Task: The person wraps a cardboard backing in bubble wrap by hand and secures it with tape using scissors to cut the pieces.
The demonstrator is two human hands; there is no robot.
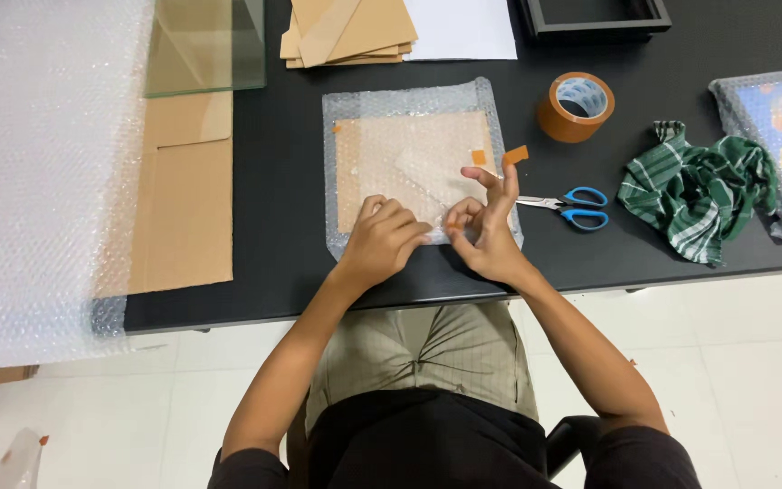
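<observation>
On the black table point(662, 54), I saw left hand point(389, 237) pressing the bubble-wrapped parcel point(414, 149); right hand point(486, 226) pinched brown tape point(452, 223).

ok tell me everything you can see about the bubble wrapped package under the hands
The bubble-wrapped package is flat and roughly square, lying on the black table. Clear bubble wrap covers a tan board-like thing inside. Small orange tape pieces sit on its left and right edges. The left hand presses its near edge; the right hand touches its near right corner.
</observation>
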